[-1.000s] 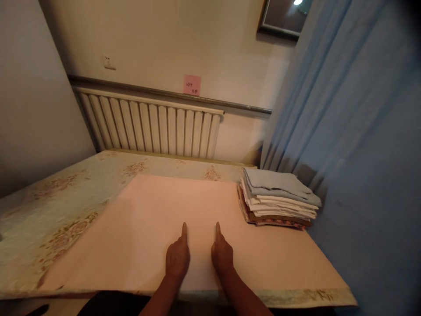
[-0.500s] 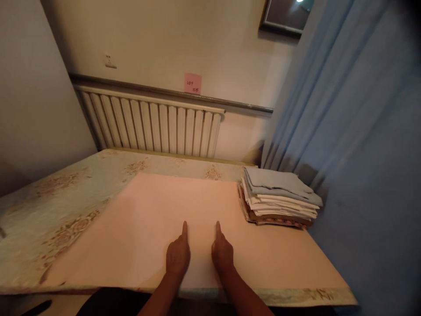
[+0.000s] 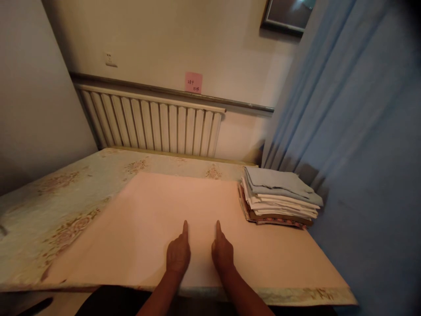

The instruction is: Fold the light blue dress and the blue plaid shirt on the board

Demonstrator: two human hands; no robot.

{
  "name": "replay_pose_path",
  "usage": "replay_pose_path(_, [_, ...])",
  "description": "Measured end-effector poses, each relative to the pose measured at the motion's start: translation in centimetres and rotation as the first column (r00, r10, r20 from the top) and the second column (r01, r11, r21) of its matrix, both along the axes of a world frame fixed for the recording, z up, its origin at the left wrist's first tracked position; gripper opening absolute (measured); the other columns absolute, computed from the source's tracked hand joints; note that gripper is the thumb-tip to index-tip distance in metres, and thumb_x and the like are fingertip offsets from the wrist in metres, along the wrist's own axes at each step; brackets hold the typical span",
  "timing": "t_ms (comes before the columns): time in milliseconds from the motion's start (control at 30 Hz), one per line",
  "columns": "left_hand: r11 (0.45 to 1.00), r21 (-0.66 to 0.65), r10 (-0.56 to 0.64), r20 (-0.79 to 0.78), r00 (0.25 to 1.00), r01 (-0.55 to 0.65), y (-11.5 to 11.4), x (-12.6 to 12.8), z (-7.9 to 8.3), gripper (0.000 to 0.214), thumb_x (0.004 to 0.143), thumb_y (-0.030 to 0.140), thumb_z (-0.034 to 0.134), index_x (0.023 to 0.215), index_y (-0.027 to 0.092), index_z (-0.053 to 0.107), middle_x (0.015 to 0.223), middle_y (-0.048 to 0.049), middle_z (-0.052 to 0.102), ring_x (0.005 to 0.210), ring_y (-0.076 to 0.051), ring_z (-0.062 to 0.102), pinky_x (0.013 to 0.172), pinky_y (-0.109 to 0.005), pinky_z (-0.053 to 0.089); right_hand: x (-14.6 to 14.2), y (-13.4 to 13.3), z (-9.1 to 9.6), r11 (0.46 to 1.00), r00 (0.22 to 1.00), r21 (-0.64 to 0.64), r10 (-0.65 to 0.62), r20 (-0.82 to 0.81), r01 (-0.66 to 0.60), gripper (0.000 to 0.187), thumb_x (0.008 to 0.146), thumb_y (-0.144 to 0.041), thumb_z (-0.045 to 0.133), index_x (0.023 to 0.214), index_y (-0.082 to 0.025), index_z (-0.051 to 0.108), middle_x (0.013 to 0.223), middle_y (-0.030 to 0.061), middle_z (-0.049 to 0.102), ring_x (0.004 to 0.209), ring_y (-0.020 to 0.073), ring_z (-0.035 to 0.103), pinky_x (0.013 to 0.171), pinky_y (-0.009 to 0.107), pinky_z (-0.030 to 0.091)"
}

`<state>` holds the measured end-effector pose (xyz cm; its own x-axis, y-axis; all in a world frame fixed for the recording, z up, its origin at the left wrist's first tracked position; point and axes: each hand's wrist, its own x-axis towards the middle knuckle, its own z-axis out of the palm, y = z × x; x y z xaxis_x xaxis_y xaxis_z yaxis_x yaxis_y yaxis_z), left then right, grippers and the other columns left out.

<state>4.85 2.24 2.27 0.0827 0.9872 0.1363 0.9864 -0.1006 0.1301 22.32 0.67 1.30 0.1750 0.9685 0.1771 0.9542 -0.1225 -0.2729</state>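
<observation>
My left hand [image 3: 178, 253] and my right hand [image 3: 222, 251] are side by side over a pale pink sheet of cloth or paper [image 3: 144, 224], a short gap between them. On each hand one finger points straight forward while the others look curled in. Nothing shows in either hand. Whether they touch the sheet I cannot tell. To the right of my right hand, a stack of folded cloths [image 3: 281, 197] sits on the sheet's far right part, grey-blue on top, with white, brown and patterned layers below.
Under the sheet is a flowered cover [image 3: 66, 188] on a table or bed. Behind it stand a white radiator [image 3: 154, 123] and a wall with a pink note [image 3: 193, 82], a socket [image 3: 110, 59] and a framed picture [image 3: 286, 19]. A blue curtain [image 3: 355, 145] hangs along the right side.
The view has shifted very slightly. Both hands keep the same pose and place, and the stack of cloths has not moved.
</observation>
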Motion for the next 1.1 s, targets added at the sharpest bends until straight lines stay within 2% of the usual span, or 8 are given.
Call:
replay_pose_path(567, [0.998,0.053,-0.016,-0.012,1.0,0.017,0.12,-0.12,-0.77,0.067,0.09,0.007,0.032,0.153,0.012,0.009,0.088,-0.0087,0.07,0.07,-0.02,0.065,0.065,-0.031,0.044,0.21,0.05,-0.52,0.999,1.0,0.042,0.013,-0.002,-0.013,0.071,0.084,-0.006,0.038,0.152,-0.014,0.019,0.106,0.0109,0.067,0.083,0.0185,0.066,0.071,0.026,0.048])
replay_pose_path(833, [0.997,0.071,-0.021,-0.014,1.0,0.022,0.19,-0.07,-0.98,0.068,0.088,0.005,0.034,0.152,0.012,0.011,0.087,-0.008,0.07,0.071,-0.019,0.065,0.065,-0.03,0.042,0.15,-0.08,-0.19,0.999,1.0,0.034,0.016,-0.009,-0.016,0.069,0.084,-0.006,0.036,0.151,-0.014,0.02,0.107,0.0117,0.067,0.085,0.0192,0.067,0.072,0.027,0.048])
replay_pose_path(1100, [0.996,0.077,-0.032,-0.049,0.998,0.035,0.04,-0.05,-0.59,0.066,0.088,0.005,0.034,0.151,0.009,0.015,0.087,-0.0088,0.07,0.07,-0.019,0.064,0.064,-0.031,0.043,0.17,0.01,-0.31,0.999,1.0,0.028,0.021,0.003,-0.021,0.07,0.084,-0.007,0.035,0.151,-0.012,0.02,0.108,0.0119,0.067,0.085,0.0201,0.066,0.071,0.029,0.049])
